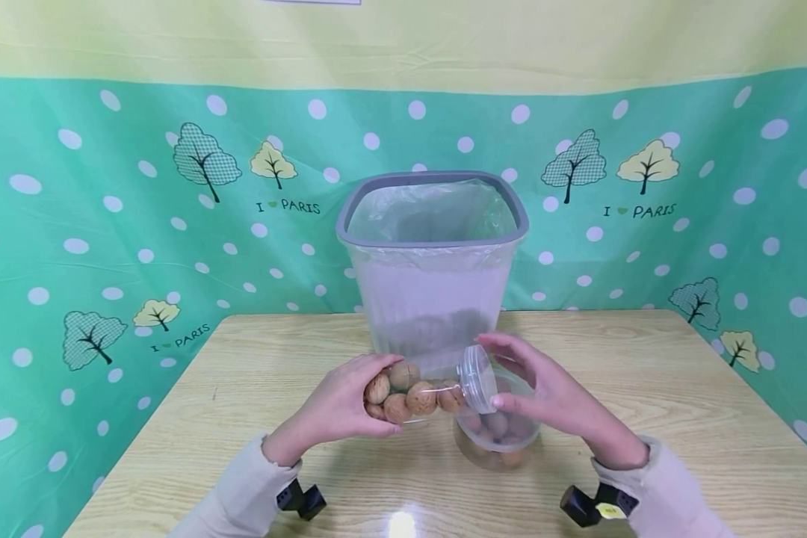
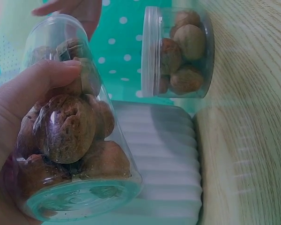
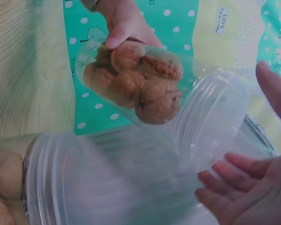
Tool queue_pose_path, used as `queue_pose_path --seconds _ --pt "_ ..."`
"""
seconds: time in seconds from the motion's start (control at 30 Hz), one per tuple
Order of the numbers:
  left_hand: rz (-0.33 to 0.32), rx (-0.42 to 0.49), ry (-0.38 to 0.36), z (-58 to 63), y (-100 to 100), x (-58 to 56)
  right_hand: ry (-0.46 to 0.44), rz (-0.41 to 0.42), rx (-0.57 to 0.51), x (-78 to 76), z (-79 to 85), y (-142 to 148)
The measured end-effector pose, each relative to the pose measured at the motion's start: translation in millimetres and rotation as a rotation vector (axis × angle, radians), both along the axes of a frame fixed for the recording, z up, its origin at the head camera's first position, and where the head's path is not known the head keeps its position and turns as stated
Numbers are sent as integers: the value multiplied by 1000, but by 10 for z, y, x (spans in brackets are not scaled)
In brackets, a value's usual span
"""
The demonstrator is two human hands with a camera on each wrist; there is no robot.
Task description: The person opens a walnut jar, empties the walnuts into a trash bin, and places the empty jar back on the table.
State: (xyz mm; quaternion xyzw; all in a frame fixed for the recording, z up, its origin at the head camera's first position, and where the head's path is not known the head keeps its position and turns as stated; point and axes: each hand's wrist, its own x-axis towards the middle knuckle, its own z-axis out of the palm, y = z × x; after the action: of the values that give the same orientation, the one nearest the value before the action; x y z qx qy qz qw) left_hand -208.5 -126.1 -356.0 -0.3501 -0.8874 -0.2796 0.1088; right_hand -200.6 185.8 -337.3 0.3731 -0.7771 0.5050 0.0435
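Observation:
My left hand (image 1: pixel 351 400) grips a clear plastic jar (image 2: pixel 68 136) of walnuts round its base end, thumb across the side. The jar lies nearly level above the table, its ribbed clear lid (image 3: pixel 214 119) turned to the right. Around that lid stands my right hand (image 3: pixel 253 190), fingers spread and relaxed; in the right wrist view a gap shows between thumb and lid, and whether the other fingertips touch it I cannot tell. A second, shorter clear jar (image 2: pixel 185 51) with walnuts stands upright on the table, partly behind the lid and right hand in the head view.
Behind the jars stands a pale bin (image 1: pixel 437 306) with a grey rim and a clear liner (image 1: pixel 444 213). All stands on a light wood table (image 1: pixel 269 359). A green and yellow patterned cloth (image 1: pixel 229 239) hangs behind it and at both sides.

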Motion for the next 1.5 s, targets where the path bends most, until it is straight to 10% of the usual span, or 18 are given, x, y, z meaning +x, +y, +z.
queue_pose_path --seconds 0.33,1.0,1.5 --pt "-2 -4 19 -11 -2 -7 -193 -124 34 78 55 -93" --pt "5 -10 3 -9 0 0 -257 -163 23 122 84 -129" --pt "-5 1 9 -7 -17 5 -82 -61 -79 105 24 -150"
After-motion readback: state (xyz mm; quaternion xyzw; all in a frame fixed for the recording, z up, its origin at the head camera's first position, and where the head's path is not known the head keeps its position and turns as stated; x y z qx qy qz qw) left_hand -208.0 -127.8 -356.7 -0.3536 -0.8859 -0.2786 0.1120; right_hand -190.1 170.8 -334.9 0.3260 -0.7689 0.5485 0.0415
